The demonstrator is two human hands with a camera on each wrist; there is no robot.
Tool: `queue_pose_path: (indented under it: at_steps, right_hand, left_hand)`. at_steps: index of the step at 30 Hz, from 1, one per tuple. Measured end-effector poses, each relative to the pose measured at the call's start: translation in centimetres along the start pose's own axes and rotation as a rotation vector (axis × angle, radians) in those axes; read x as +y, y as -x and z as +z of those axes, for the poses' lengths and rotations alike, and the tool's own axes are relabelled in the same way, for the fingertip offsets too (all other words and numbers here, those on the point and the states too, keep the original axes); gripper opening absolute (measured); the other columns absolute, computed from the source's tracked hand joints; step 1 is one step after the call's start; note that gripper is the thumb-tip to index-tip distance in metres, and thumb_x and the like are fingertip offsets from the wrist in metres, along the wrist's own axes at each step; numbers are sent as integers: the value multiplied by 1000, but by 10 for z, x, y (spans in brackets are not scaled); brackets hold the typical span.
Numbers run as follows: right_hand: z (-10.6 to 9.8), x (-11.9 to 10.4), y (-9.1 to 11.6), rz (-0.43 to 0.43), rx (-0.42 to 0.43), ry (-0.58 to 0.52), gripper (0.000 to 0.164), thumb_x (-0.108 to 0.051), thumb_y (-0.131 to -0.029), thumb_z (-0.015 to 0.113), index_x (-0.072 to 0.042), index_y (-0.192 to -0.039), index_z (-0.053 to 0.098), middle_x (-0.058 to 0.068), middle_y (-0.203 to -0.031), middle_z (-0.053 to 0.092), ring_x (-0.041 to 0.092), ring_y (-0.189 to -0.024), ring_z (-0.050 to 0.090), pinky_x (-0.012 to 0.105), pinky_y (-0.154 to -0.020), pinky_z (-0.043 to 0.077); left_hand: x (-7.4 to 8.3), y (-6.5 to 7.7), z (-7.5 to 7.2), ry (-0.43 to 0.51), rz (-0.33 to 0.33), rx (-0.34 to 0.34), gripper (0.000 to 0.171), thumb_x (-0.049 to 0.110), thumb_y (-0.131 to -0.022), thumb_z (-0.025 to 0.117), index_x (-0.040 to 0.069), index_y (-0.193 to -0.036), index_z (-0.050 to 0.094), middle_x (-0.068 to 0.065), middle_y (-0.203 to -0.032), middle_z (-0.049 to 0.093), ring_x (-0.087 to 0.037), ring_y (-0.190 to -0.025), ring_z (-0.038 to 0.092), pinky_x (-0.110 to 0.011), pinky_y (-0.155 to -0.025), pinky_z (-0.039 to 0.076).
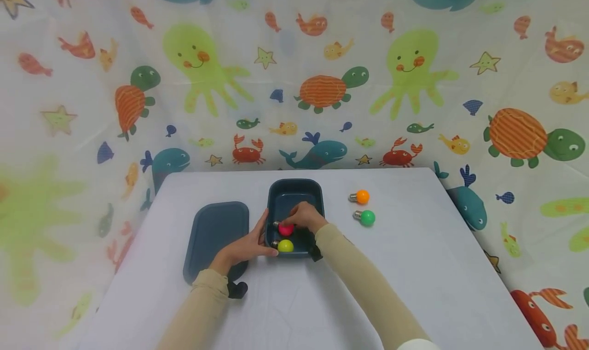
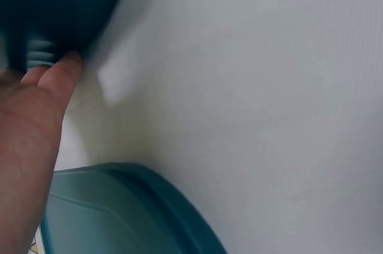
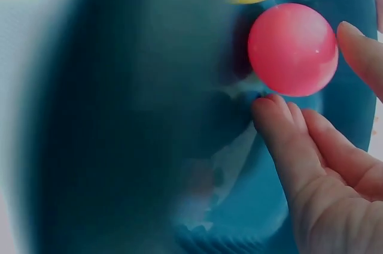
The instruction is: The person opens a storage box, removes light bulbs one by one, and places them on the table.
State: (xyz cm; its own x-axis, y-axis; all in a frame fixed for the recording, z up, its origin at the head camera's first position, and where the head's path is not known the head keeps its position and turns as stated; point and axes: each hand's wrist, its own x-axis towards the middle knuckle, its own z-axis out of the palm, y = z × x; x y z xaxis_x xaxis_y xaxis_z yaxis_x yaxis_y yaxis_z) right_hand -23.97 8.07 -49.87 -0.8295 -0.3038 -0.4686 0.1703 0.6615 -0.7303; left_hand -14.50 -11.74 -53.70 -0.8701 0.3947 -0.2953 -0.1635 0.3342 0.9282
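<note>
A dark blue rectangular container (image 1: 294, 184) stands on the table with a yellow light bulb (image 1: 286, 246) lying at its near end. Just beyond that lies a red light bulb (image 1: 286, 229). My right hand (image 1: 304, 216) reaches into the container over the red one. In the right wrist view, its thumb and fingertips (image 3: 272, 107) are spread at the edge of the red bulb's globe (image 3: 293, 50). My left hand (image 1: 246, 248) rests against the container's near left corner, fingers stretched along the side and thumb at the front. Its fingertips (image 2: 72, 62) meet the wall in the left wrist view.
A flat dark blue lid (image 1: 213, 237) lies left of the container, partly under the left forearm. To the right, an orange light bulb (image 1: 362, 196) and a green light bulb (image 1: 367, 217) lie on the white table (image 1: 414, 268). A sea-animal curtain (image 1: 285, 110) hangs behind.
</note>
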Motion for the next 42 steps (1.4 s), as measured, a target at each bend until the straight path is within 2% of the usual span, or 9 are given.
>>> queue_pose_path:
  at_steps: [6,11,15,22,32,42]
  right_hand:
    - [3,3,1,1,-9,-24,56,-24,-76,86,3,-119,64,14,-112,64,24,-89,64,42,-94,52]
    - [2,5,3,-13,11,-10,55,-27,-77,84,0,-121,65,13,-115,64,27,-96,59,45,-97,49]
    - [-3,10,4,-65,47,-8,53,-29,-78,84,-2,-120,66,11,-115,65,27,-99,58,45,-96,49]
    - [-19,15,9,-192,88,-85,51,-26,-83,79,-5,-126,63,8,-121,66,24,-108,60,39,-98,49]
    - [-46,17,13,-226,87,-229,56,-28,-83,80,-13,-133,59,4,-126,63,20,-113,60,38,-102,46]
    - [-71,27,25,-284,21,-257,63,-35,-81,80,-16,-136,57,1,-130,62,19,-118,58,41,-106,42]
  left_hand:
    - [1,1,5,13,9,-5,118,27,-85,77,33,-154,-18,-1,-165,-1,-24,-148,13,-56,-117,13]
    - [1,2,7,10,12,-1,118,26,-85,77,32,-154,-18,-2,-165,-1,-25,-149,13,-55,-116,15]
    - [0,3,7,14,5,4,117,25,-85,77,35,-154,-17,0,-165,0,-25,-149,14,-54,-117,16]
    - [1,4,7,-24,17,21,119,27,-84,78,36,-153,-18,-2,-164,-5,-29,-149,10,-57,-116,15]
    - [3,4,7,-36,13,21,117,26,-85,77,39,-152,-18,0,-164,-10,-28,-149,6,-56,-116,13]
    - [5,5,7,-30,3,21,118,24,-85,77,39,-153,-18,1,-164,-11,-26,-150,4,-53,-117,13]
